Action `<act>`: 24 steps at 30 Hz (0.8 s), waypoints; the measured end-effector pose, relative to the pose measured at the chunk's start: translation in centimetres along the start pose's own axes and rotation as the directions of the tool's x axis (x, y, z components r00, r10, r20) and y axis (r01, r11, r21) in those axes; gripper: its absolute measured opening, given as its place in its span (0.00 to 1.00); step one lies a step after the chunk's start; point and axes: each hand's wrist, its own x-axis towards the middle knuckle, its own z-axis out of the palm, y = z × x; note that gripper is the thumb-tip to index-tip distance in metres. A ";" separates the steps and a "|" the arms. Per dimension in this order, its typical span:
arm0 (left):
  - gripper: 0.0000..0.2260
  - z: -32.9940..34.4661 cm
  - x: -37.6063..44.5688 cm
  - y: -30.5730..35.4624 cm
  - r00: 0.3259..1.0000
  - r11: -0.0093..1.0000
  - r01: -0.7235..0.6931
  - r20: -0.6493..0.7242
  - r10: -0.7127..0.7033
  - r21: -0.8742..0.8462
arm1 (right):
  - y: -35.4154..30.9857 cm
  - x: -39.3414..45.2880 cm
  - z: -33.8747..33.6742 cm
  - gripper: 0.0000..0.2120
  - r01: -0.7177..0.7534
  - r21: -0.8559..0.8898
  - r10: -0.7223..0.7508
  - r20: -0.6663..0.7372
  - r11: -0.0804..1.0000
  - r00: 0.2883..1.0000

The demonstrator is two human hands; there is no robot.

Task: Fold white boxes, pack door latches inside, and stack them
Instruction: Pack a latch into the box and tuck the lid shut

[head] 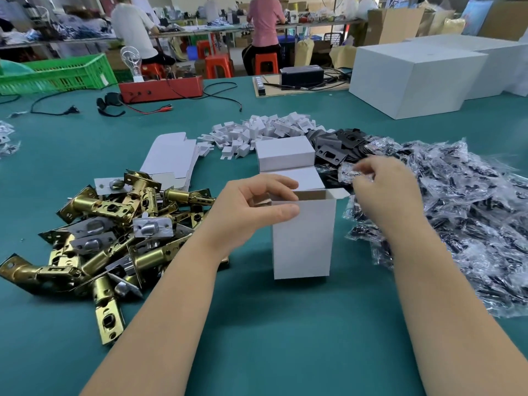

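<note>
L hand (254,205) gripping, R hand (383,192) pinching, arms extended.

Teal-covered worktable (257,338) in foreground. Green plastic crate (57,72) at far left edge; red tester box (161,88) with clear bulb (132,60) beside it; black cables trailing. Large white cartons (414,78) far right. Behind: long workbench (200,31), two seated workers on red-orange stools (265,62), brown cardboard boxes (391,24). Even indoor light.
</note>
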 end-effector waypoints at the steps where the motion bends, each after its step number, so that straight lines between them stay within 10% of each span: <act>1: 0.05 -0.1 -0.1 0.3 0.999 1.000 0.012 0.038 -0.011 -0.002 | 1.0 0.4 0.0 0.13 -0.066 -0.174 0.087 0.118 0.982 0.989; 4: 0.07 -0.6 -0.4 0.6 0.987 0.998 0.070 0.143 -0.069 -0.002 | 1.7 0.5 0.4 0.15 -0.091 -0.501 0.263 0.286 0.861 0.921; 11: 0.14 -1.2 -0.4 0.8 0.943 0.994 0.106 0.313 -0.114 0.042 | 1.5 0.6 0.6 0.12 -0.098 -0.440 0.198 0.188 0.892 0.962; 16: 0.15 -1.3 -0.4 0.5 0.934 0.978 0.207 0.297 -0.198 0.003 | -0.5 -0.4 -0.4 0.05 0.064 0.180 -0.067 0.008 0.982 0.998; 19: 0.14 -1.3 -0.4 0.5 0.937 0.971 0.240 0.261 -0.231 -0.002 | -3.0 -2.1 -1.5 0.10 0.244 0.603 -0.232 -0.100 0.760 0.968; 24: 0.12 -1.0 -0.2 0.6 0.936 0.963 0.270 0.237 -0.261 -0.006 | -4.8 -4.2 -2.4 0.13 0.378 0.731 -0.507 -0.050 0.569 0.860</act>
